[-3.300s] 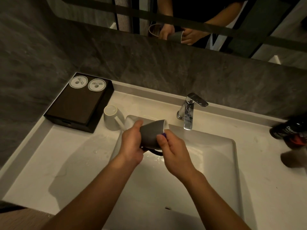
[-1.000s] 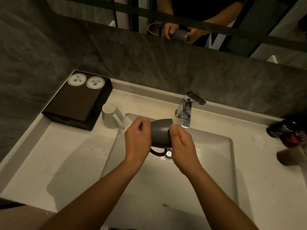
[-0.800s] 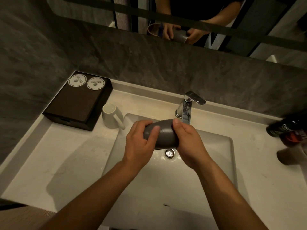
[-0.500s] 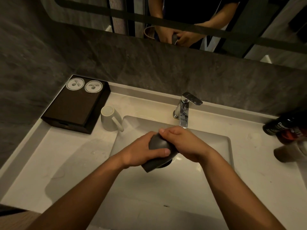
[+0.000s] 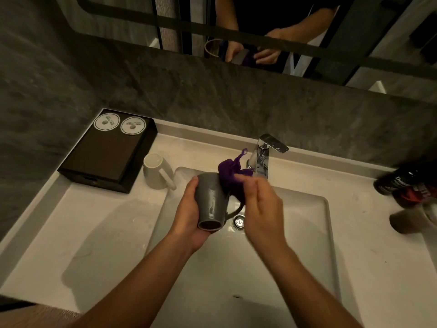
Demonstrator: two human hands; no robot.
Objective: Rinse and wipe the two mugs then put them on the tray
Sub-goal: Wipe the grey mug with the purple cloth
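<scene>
**Operator:** Where's the mug I'm working on, and how am I holding it?

**Coach:** The grey mug (image 5: 211, 202) is on its side above the sink (image 5: 295, 245), mouth towards you and base towards the faucet (image 5: 262, 159). Your left hand (image 5: 189, 211) cups it from the left, thumb on top and fingers curled round the body. Your right hand (image 5: 260, 204) is blurred. As far as I can tell, its fingers (image 5: 249, 187) pinch the purple cloth (image 5: 230, 170) against the mug's far right side.

**Operator:** How will it handle?

**Coach:** It looks like glazed ceramic, so expect it to be stiff and fairly heavy for its size. It would likely chip if it hit the basin. The wall shows a wet sheen, so treat it as slippery. The cloth is soft and bunches up, so it won't steady the mug for you.

**Operator:** Where's the best place to take hold?

**Coach:** Wrap the body as you do now, or hook the handle, which hangs on the lower right side above the drain (image 5: 238, 221). Don't rely on fingertip pressure on wet glaze.

**Operator:** And the other one?

**Coach:** The white mug (image 5: 153, 171) stands on the desk (image 5: 94, 233), left of the sink and just beside the dark tray (image 5: 106, 155). Its handle points towards you, an easy place to grip. Neither mug is on the tray yet.
</scene>
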